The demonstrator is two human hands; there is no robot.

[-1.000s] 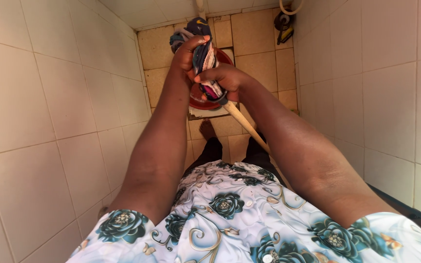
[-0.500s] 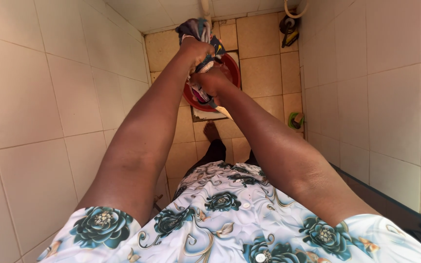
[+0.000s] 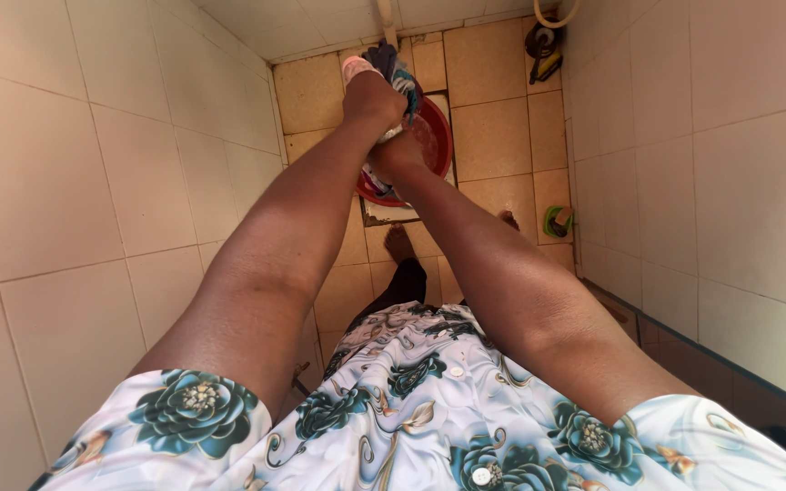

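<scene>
Both my arms reach straight out over a red plastic basin [image 3: 437, 136] that stands on the tan floor tiles. My left hand [image 3: 370, 95] grips a wet bundle of patterned cloth [image 3: 391, 65], dark with pink and teal parts, held above the basin. My right hand [image 3: 398, 155] is closed on the lower end of the same cloth, just under the left hand. The cloth looks twisted between the two hands. The inside of the basin is mostly hidden behind my hands. My bare foot [image 3: 399, 244] shows on the floor below the basin.
White tiled walls [image 3: 93, 182] close in on both sides of this narrow room. A small green object [image 3: 557, 221] lies by the right wall. Dark items [image 3: 543, 45] sit in the far right corner near a hose loop. A white pipe [image 3: 386, 14] rises at the back.
My hands and the cloth have lifted and shifted toward the back wall. More of the red basin shows beneath them, and the wooden stick seen earlier is out of view.
</scene>
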